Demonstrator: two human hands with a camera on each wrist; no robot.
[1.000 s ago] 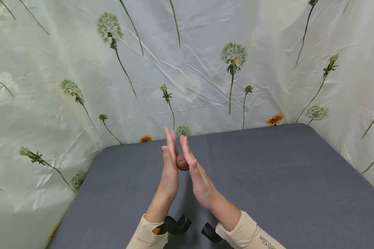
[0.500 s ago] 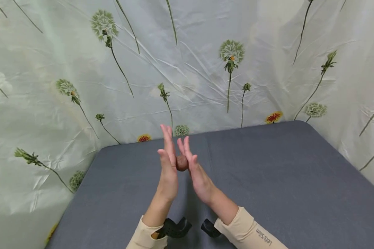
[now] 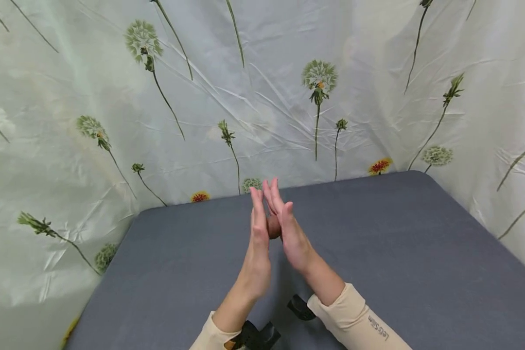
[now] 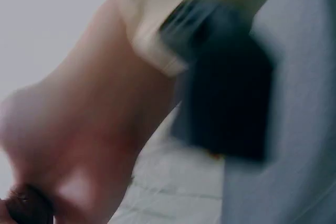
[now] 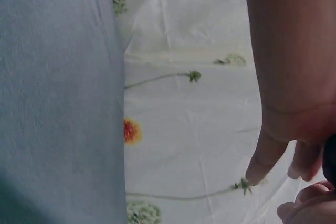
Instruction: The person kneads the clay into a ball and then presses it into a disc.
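A small brown ball [image 3: 273, 227], smooth and clay-like, sits between two flattened palms in the head view. My left hand [image 3: 258, 255] presses it from the left with straight fingers pointing up and away. From the right, my right hand [image 3: 296, 240] leans against it, fingers also straight and thumb raised. Both hands are held above the table. In the left wrist view the dark ball [image 4: 29, 204] shows at the bottom left corner beside the palm. The right wrist view has my right hand [image 5: 299, 93] along its right side, with the left fingertips below.
A table with a dark grey cover [image 3: 376, 253] lies under the hands. Behind and around it hangs a pale curtain [image 3: 271, 97] printed with dandelions. Black wrist mounts [image 3: 301, 307] stick out from both beige sleeves [image 3: 354, 316].
Both hands and the ball have shifted right in the head view. The right hand has slid forward while the left has drawn back, so the right fingertips now reach higher. The ball stays between the palms.
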